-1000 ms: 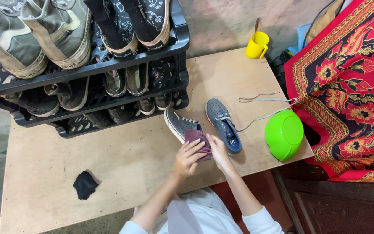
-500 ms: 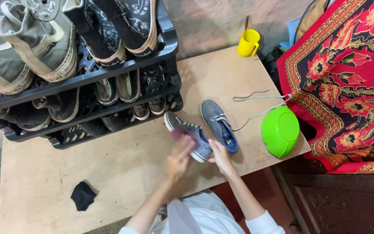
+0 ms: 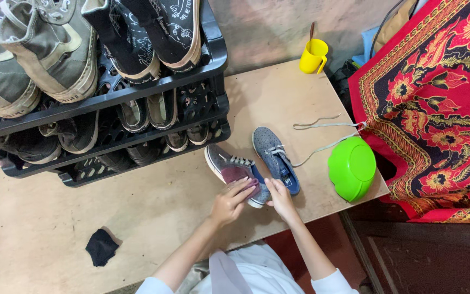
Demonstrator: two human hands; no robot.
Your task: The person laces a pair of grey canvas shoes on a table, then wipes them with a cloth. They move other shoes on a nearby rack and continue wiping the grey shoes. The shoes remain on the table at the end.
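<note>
Lying toe-up-left at frame centre, the grey lace-up canvas sneaker (image 3: 235,173) has the left hand (image 3: 229,202) flat, fingers extended on a maroon cloth, right hand (image 3: 279,197) seemingly pinching its heel

Left hand (image 3: 229,202) flat, fingers extended; right hand (image 3: 279,197) curled, pinching.

This looks like my small shoe-cleaning workshop; a black plastic rack (image 3: 137,92) beside me is packed with worn sneakers; I work at a bare plywood table (image 3: 153,218) against a rough concrete wall (image 3: 267,32); a yellow cup (image 3: 313,56) holds a brush; a green plastic bowl (image 3: 352,167) sits nearby.
</note>
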